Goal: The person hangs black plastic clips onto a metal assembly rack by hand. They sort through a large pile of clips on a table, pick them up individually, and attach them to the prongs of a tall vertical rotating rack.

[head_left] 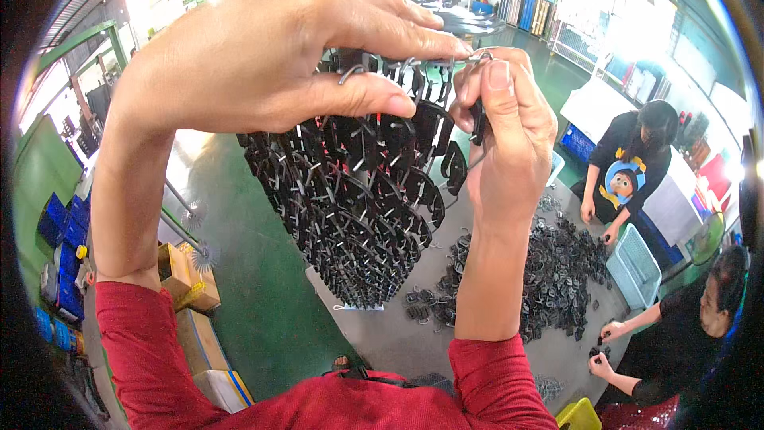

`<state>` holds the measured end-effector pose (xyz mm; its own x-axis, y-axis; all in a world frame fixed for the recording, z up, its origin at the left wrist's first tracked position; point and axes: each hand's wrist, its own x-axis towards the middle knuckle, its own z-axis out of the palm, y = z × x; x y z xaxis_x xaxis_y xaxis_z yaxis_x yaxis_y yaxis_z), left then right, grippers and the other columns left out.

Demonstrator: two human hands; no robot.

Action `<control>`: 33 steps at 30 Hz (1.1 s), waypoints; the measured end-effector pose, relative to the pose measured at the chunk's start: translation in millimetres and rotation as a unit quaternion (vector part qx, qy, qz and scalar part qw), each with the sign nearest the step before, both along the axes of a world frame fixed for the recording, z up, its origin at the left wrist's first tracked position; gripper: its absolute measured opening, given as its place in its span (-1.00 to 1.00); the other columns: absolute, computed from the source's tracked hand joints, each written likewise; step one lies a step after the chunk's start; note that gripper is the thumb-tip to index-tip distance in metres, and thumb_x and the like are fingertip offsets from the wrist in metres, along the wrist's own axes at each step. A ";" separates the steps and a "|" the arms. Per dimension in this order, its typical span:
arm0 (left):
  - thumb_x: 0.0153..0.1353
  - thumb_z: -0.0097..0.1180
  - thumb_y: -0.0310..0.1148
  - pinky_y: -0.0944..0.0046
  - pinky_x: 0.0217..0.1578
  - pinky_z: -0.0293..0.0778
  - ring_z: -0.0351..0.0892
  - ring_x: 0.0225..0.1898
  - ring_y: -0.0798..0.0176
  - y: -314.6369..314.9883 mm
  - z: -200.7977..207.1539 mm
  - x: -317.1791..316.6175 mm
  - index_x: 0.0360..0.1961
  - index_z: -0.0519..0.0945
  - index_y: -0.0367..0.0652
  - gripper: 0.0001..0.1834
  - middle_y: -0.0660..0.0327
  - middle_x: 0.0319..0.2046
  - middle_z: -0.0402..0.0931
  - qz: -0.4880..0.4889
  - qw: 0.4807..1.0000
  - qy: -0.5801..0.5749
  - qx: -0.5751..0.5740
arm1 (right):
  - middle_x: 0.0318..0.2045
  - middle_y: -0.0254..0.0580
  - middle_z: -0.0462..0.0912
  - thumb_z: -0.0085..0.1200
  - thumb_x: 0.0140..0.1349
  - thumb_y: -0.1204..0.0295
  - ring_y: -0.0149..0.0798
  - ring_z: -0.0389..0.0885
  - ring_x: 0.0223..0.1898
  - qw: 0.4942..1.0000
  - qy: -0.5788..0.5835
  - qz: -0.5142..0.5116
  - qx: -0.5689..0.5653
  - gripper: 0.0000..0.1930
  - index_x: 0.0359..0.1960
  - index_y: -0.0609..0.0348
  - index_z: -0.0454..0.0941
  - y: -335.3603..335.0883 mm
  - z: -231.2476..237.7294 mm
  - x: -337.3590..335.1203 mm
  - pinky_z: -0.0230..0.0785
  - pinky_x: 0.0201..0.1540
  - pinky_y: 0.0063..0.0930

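Observation:
A tall hanging rack [358, 199], densely hung with small black parts on wire hooks, fills the space in front of me. My left hand [263, 52] reaches across its top with fingers stretched out and the thumb apart. Its index fingertip comes close to my right hand. At the rack's upper right corner, my right hand [509, 123] is closed in a pinch on a small black part [477, 123], beside a bent wire hook [485, 56]. The part is mostly covered by the fingers, and I cannot tell whether it hangs on the hook.
On the grey table [434, 354] to the right lies a heap of loose black parts [525, 279]. Beyond it stand a light blue basket [635, 267] and two people handling parts. A yellow bin [579, 414] is at lower right; cardboard boxes [197, 338] sit at left.

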<state>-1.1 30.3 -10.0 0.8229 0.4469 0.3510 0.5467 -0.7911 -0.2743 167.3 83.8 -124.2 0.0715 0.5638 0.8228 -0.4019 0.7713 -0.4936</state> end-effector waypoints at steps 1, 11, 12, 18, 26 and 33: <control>-0.02 0.18 -0.20 0.13 -0.02 0.35 0.43 0.02 -0.05 -0.4 -0.4 1.1 0.04 0.47 -0.05 -0.46 0.00 -0.04 0.46 0.003 1.000 0.005 0.010 | -0.52 -0.33 0.42 -0.10 0.28 0.38 -0.53 0.31 -0.56 0.999 -0.011 -0.030 0.015 -0.75 -0.47 0.32 0.45 0.5 -0.6 1.2 0.15 -0.50 -0.67; -0.01 0.14 -0.19 0.13 0.00 0.33 0.41 0.03 -0.08 7.6 1.8 7.2 0.02 0.47 -0.19 -0.46 -0.05 -0.04 0.45 -0.037 0.999 0.010 -0.003 | -0.54 -0.32 0.44 -0.09 0.28 0.30 -0.49 0.31 -0.52 0.960 0.027 0.275 -0.036 -0.73 -0.46 0.25 0.46 14.1 0.3 12.9 0.15 -0.45 -0.65; 0.00 0.13 -0.18 0.13 0.00 0.32 0.41 0.04 -0.08 6.6 1.5 6.4 0.02 0.47 -0.20 -0.46 -0.06 -0.04 0.45 -0.023 1.000 0.012 -0.006 | -0.54 -0.32 0.44 -0.09 0.28 0.30 -0.49 0.31 -0.52 0.961 0.024 0.274 -0.034 -0.73 -0.46 0.25 0.46 8.8 2.0 11.2 0.15 -0.45 -0.65; 0.00 0.14 -0.16 0.13 0.00 0.32 0.42 0.03 -0.08 10.2 -0.6 10.0 0.02 0.47 -0.19 -0.46 -0.04 -0.02 0.44 -0.034 0.999 0.020 -0.002 | -0.57 -0.31 0.35 -0.13 0.30 0.34 -0.46 0.28 -0.53 0.995 -0.020 -0.096 0.021 -0.78 -0.35 0.29 0.39 -2.6 -2.4 8.8 0.09 -0.52 -0.64; -0.01 0.15 -0.20 0.12 0.01 0.33 0.41 0.04 -0.07 3.2 1.3 13.2 0.04 0.46 -0.12 -0.46 0.00 0.00 0.42 -0.003 1.000 0.004 -0.022 | -0.53 -0.24 0.42 -0.15 0.29 0.18 -0.40 0.37 -0.52 0.906 0.006 0.421 -0.052 -0.64 -0.55 0.19 0.38 28.1 -10.2 16.5 0.23 -0.52 -0.67; -0.03 0.19 -0.31 0.12 -0.04 0.39 0.43 0.00 -0.06 -2.4 0.1 5.9 0.06 0.43 -0.08 -0.45 0.01 0.04 0.37 -0.028 0.999 0.001 -0.032 | -0.51 -0.34 0.38 -0.25 0.33 0.18 -0.33 0.37 -0.33 0.906 -0.038 0.420 -0.041 -0.70 -0.32 0.17 0.38 17.9 -7.4 17.5 0.29 -0.22 -0.43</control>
